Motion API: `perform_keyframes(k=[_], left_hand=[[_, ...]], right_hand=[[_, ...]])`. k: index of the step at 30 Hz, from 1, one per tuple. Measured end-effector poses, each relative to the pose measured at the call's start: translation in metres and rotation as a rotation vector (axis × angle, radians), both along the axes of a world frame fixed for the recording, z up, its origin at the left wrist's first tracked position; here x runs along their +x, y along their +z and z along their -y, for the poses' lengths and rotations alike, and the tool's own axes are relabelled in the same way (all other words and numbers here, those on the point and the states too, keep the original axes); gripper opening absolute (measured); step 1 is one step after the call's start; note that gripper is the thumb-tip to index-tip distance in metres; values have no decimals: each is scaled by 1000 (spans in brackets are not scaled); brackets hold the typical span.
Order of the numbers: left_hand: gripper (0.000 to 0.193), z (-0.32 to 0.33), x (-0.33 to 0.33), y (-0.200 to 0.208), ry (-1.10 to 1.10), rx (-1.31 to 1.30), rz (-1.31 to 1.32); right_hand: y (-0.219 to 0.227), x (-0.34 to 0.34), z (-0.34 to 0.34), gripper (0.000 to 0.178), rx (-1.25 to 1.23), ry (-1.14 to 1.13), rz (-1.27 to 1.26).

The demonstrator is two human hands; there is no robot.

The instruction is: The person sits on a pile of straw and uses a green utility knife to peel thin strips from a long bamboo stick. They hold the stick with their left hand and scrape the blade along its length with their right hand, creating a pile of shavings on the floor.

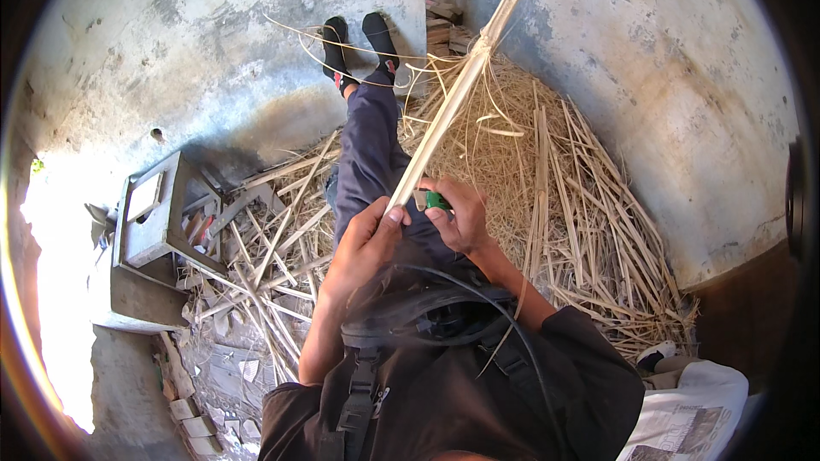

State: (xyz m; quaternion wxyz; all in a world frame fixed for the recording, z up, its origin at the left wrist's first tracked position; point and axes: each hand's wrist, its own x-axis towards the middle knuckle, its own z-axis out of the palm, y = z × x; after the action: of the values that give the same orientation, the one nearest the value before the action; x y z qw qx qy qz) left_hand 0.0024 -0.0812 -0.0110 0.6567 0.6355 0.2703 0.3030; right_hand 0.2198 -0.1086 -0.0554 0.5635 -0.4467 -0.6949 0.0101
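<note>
Two hands work close together at the near end of a long pale strip

The strip slants from the person's hands, across the outstretched legs, to the upper edge of the view. The left hand is closed on its near end, with the thumb pressed on it, probably to make this end steady. The right hand, just right of the strip, has its fingers curled around a green-handled tool. It seems to have a short blade, but the fingers cover much of it, and I cannot tell if it touches the strip. The strip's far part points away from the body, which likely leaves the arms free. Right of the strip lie a heap of curly fibres and many loose sticks.
</note>
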Motion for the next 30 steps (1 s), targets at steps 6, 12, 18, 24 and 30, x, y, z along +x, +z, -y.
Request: perform_keyframes(k=[6,12,18,24,30], left_hand=[[32,0,3,0,32,63,-13],[27,-5,6,-5,177,247,-88],[22,-8,8,4,301,415,-170],[21,-7,7,-5,273,473,-150],[23,-3,3,8,276,398,-253]], right_hand=[[6,-1,0,40,50,-63,0],[16,7,7,42,149,67,140],[20,-3,10,57,13,168,124],[46,-11,1,59,-72,92,-56],[28,-1,-14,26,-70,89,-233]])
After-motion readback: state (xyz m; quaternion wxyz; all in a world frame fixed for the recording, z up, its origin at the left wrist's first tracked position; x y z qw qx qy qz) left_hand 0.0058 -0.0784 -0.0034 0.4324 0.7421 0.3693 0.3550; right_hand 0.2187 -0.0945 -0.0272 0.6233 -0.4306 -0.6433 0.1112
